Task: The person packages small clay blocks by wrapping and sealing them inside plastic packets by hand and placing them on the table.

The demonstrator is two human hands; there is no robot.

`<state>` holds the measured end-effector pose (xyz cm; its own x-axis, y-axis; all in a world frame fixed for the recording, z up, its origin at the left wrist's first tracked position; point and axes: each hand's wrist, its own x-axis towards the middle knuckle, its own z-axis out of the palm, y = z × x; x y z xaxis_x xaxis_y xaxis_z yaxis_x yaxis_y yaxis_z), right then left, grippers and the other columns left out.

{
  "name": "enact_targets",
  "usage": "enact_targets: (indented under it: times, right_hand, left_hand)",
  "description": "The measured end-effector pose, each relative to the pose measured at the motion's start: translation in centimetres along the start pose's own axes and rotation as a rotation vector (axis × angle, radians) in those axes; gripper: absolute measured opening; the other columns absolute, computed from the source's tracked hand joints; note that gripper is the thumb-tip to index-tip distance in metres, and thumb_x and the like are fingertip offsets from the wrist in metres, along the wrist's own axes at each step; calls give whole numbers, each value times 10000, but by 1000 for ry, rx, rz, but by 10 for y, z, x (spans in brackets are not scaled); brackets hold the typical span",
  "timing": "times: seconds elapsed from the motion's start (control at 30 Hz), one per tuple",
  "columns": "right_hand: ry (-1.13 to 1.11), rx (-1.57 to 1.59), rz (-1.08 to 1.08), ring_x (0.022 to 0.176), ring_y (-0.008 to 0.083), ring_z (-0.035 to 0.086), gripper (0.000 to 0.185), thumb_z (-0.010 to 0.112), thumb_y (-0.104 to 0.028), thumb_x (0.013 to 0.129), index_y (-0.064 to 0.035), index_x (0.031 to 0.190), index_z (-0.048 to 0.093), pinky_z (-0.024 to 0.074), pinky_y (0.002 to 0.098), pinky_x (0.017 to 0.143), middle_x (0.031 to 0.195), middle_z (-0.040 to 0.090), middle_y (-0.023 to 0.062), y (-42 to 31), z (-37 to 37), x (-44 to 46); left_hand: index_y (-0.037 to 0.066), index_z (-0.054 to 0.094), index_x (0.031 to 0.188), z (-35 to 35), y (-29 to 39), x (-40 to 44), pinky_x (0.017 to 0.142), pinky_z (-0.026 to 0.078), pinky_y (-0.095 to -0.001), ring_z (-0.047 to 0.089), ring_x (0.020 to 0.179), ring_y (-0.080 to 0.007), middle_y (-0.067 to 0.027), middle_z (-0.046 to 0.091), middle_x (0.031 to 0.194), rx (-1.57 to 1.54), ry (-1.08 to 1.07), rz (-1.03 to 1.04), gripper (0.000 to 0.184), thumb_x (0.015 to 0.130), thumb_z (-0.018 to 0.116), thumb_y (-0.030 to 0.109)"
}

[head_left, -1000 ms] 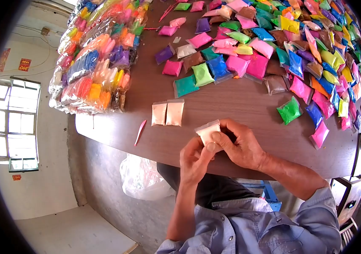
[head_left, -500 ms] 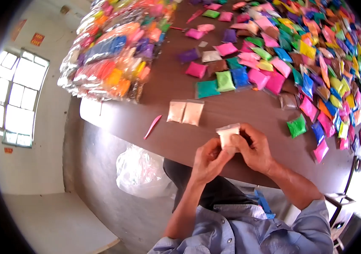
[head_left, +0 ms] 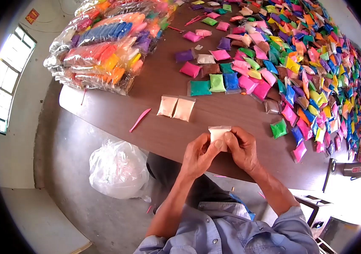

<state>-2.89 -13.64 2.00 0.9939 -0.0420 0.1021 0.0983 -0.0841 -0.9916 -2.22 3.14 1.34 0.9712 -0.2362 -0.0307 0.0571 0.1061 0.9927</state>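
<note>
Between both hands, just above the table's front edge, I hold a small clear packet of pale peach material (head_left: 219, 132). My left hand (head_left: 200, 155) grips its lower left side, thumb on the front. On its right side my right hand (head_left: 242, 149) pinches it with thumb and fingers. Beyond my hands, two peach packets (head_left: 175, 108) lie flat side by side on the table. A pink plastic modelling knife (head_left: 140, 120) rests to their left. Further back are a teal packet (head_left: 200, 88), a light green packet (head_left: 216, 83) and a blue packet (head_left: 231, 81) in a row.
A large heap of small coloured packets (head_left: 311, 76) covers the table's right side. Clear bags of coloured packets (head_left: 100, 46) are stacked at the back left. A white plastic bag (head_left: 119, 169) sits on the floor by my leg. A dark cylindrical object (head_left: 357, 169) lies at the right.
My view has shifted, so the table contents sit differently in frame. Both hands still hold the peach packet, now more upright and facing me; the fingers have moved slightly along it.
</note>
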Motion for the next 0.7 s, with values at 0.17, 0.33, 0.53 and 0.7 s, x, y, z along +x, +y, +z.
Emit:
enact_targets:
  times: [0.17,0.33,0.53,0.7]
  right_hand:
    - [21,-118,-56,692,40,491,171,614,-102,1028,32,942,675,420,240,592,753,586,-43,-7,7,-10]
    - [161,162,121,635,50,517,228,547,-136,1066,-3,912,648,411,232,555,719,593,-16,-6,12,-23]
    - [233,194,89,575,70,520,223,548,-179,1080,2,1005,655,414,234,515,724,617,9,-12,15,-21]
    - [157,156,103,554,74,532,216,572,-188,1069,-2,1016,669,420,224,504,724,632,18,-8,18,-25]
  left_hand:
    - [-23,670,999,0,4,-3,574,421,-247,516,685,-49,30,602,775,-14,39,-144,257,980,726,228]
    - [-12,667,1054,0,20,-40,635,507,-270,632,717,-95,-42,674,798,245,-63,-76,233,926,752,163]
    - [5,679,1133,-13,10,-78,675,551,-289,699,740,-158,-119,732,868,322,-79,7,178,960,661,42]
    - [12,682,1142,-35,10,-84,684,549,-265,698,775,-156,-107,752,939,257,-32,41,188,1004,555,-3]
